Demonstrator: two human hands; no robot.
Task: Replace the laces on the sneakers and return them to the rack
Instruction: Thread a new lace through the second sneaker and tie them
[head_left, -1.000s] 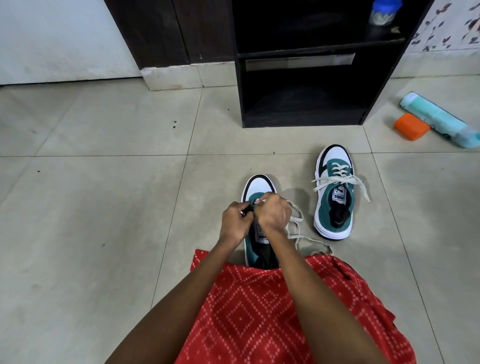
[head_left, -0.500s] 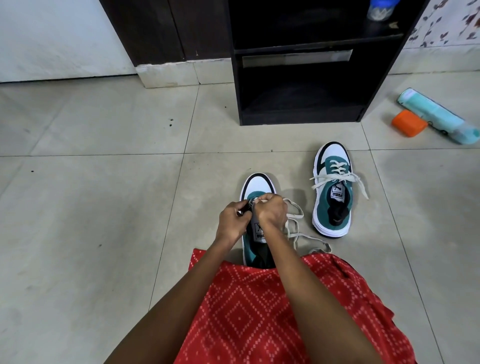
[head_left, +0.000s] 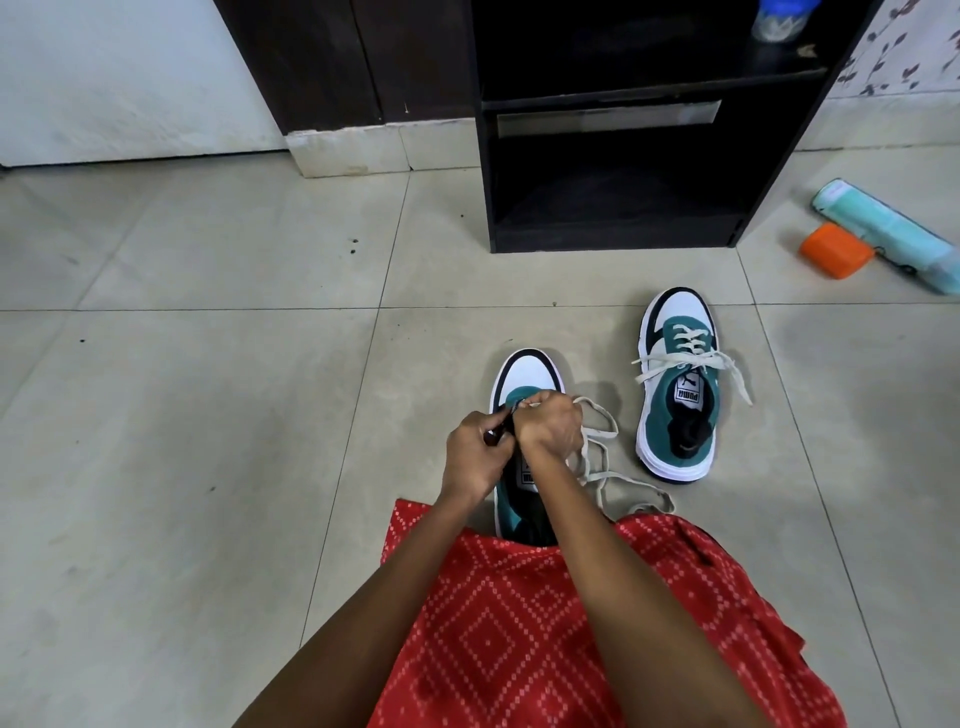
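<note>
i see the black wooden rack (head_left: 613, 218) ahead. the nearer teal-and-white sneaker (head_left: 527, 374) lies against the red patterned cloth (head_left: 519, 623), its laced twin (head_left: 680, 400) to the right. the left hand (head_left: 475, 457) pinches a small dark thing (head_left: 496, 434) over it, and the right hand (head_left: 550, 428) grips the loose cream lace (head_left: 597, 467).

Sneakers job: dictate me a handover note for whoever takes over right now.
Left hand: fingers grip a small dark item at the near sneaker's eyelets; can't tell what.
Right hand: pinches the white lace there; the rest trails on the floor.
Far sneaker: on the floor, laced white, ends untied.
Rack: ahead, holds neither sneaker.
Left to do: finish lacing, shelve both.
</note>
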